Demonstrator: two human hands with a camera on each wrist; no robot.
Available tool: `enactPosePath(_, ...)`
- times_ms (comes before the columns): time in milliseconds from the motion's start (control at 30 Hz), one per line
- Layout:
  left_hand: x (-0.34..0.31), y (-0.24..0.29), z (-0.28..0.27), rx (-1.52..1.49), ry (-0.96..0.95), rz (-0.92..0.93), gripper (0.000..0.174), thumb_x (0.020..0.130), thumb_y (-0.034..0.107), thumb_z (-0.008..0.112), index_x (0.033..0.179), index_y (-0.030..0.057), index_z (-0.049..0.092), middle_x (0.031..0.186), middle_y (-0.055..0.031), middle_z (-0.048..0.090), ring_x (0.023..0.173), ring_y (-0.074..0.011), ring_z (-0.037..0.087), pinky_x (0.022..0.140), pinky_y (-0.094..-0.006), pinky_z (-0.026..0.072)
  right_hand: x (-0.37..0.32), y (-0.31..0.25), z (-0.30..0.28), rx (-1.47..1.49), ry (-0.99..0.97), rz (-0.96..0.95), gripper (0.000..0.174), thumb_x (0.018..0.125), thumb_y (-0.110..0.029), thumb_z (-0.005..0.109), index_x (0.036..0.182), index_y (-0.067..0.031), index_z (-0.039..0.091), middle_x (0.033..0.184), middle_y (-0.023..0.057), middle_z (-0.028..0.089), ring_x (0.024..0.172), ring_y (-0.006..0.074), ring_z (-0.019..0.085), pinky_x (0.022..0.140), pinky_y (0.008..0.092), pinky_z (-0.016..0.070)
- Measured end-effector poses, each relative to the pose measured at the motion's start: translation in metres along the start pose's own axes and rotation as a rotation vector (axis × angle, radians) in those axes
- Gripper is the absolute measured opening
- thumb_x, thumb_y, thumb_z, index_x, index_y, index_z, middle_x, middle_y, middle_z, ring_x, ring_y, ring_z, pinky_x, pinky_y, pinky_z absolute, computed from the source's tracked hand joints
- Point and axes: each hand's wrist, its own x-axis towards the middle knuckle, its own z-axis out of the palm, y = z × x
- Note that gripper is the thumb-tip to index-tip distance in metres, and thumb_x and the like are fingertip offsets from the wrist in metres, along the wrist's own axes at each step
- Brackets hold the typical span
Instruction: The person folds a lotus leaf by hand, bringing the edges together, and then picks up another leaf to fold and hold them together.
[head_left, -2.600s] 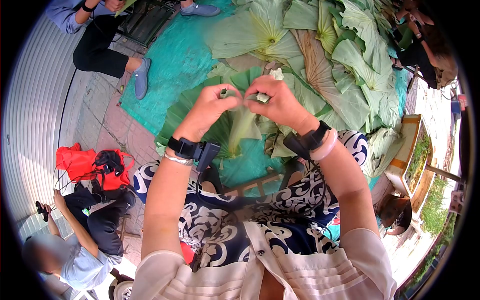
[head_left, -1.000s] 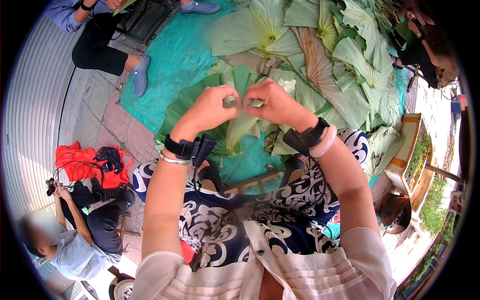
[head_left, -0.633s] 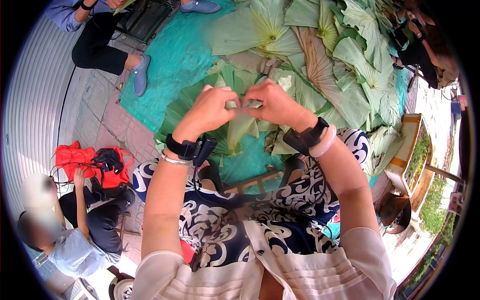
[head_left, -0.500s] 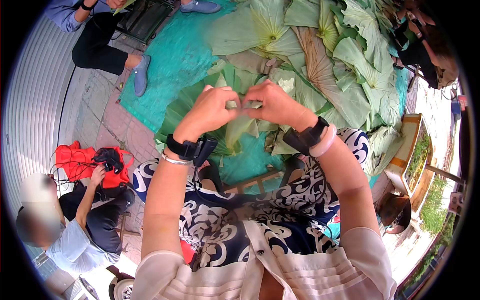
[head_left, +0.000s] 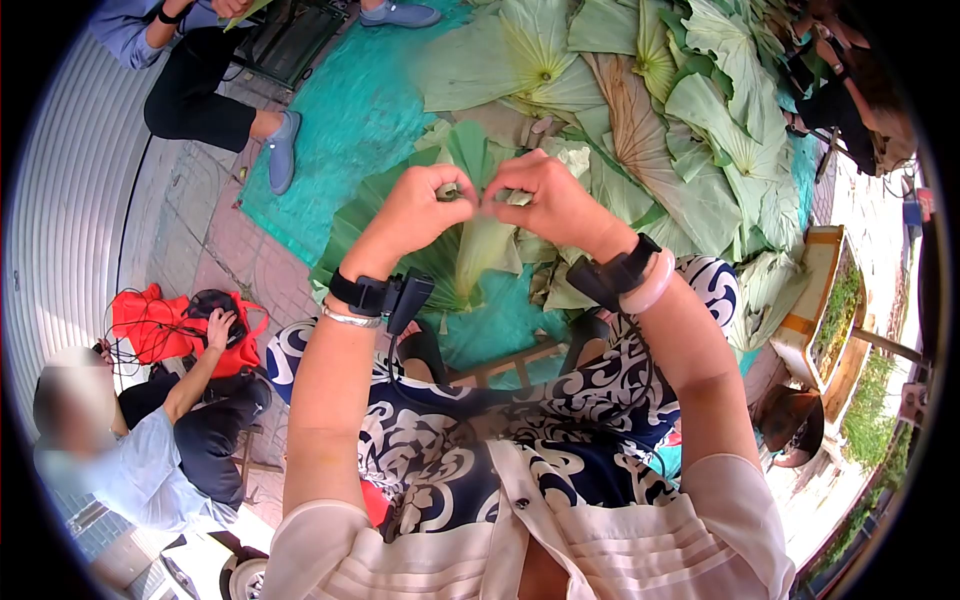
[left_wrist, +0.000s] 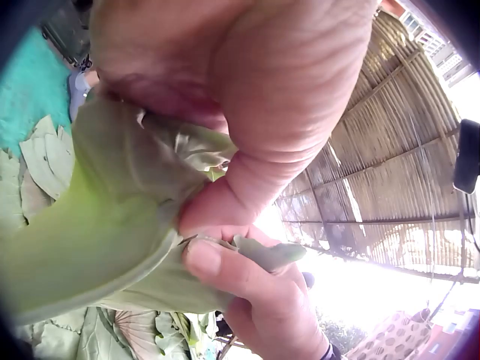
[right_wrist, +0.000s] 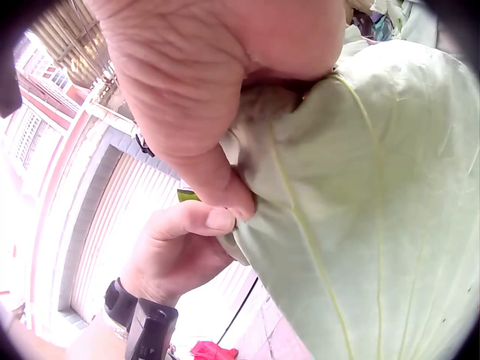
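A large green lotus leaf (head_left: 486, 258) hangs below my two hands. My left hand (head_left: 408, 218) pinches its upper edge between thumb and curled fingers. Close beside it, my right hand (head_left: 552, 208) grips the same edge, thumbs nearly meeting. In the left wrist view the leaf (left_wrist: 90, 247) folds over in a curve, and its edge is bunched where both thumbs press. The right wrist view shows the leaf's pale underside (right_wrist: 337, 202) with raised veins spreading downward. My palms hide the leaf parts tucked inside them.
Several lotus leaves (head_left: 640, 130) lie piled on a teal sheet (head_left: 340, 130) ahead and to the right. A red bag (head_left: 150, 325) is at the left by a seated person (head_left: 150, 465). A planter box (head_left: 812, 300) stands at the right.
My hands have stayed together on the leaf; my fingers rolled inward, then turned back so the thumbs show again. The seated person at left has reached to the black item on the red bag.
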Motion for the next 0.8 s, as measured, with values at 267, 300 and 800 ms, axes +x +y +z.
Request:
enactPosePath(267, 0.002, -0.004, 0.001, 0.209, -0.021, 0.046, 0.011, 0.078, 0.016, 0.068, 0.086, 0.0078, 0.069, 0.079, -0.0077, 0.063, 0.084, -0.0234, 0.056, 0.086, -0.0355, 0.0452, -0.001, 0.008, 0.003, -0.019, -0.002, -0.056, 0.016, 0.075, -0.004, 0.076, 0.09, -0.0019, 0.069, 0.078, 0.0123, 0.065, 0.074, 0.03, 0.062, 0.069, 0.037, 0.048)
enactPosePath(300, 0.0, 0.004, 0.0, 0.288, -0.044, -0.015, 0.011, 0.08, 0.016, 0.068, 0.087, 0.0073, 0.068, 0.083, -0.0072, 0.064, 0.092, -0.0229, 0.057, 0.092, -0.0354, 0.0444, -0.001, 0.006, 0.003, -0.048, -0.022, -0.026, 0.017, 0.075, -0.005, 0.076, 0.09, -0.0022, 0.069, 0.079, 0.0122, 0.065, 0.075, 0.0298, 0.063, 0.069, 0.0372, 0.0484)
enactPosePath(800, -0.006, 0.007, 0.005, 0.329, -0.049, 0.043, 0.018, 0.083, 0.023, 0.072, 0.095, 0.0093, 0.068, 0.081, -0.0067, 0.059, 0.106, -0.0286, 0.05, 0.095, -0.0385, 0.0414, -0.005, 0.01, 0.002, -0.057, -0.173, 0.001, 0.018, 0.078, -0.012, 0.077, 0.094, -0.0039, 0.072, 0.083, 0.0117, 0.07, 0.078, 0.0291, 0.065, 0.075, 0.0382, 0.0506)
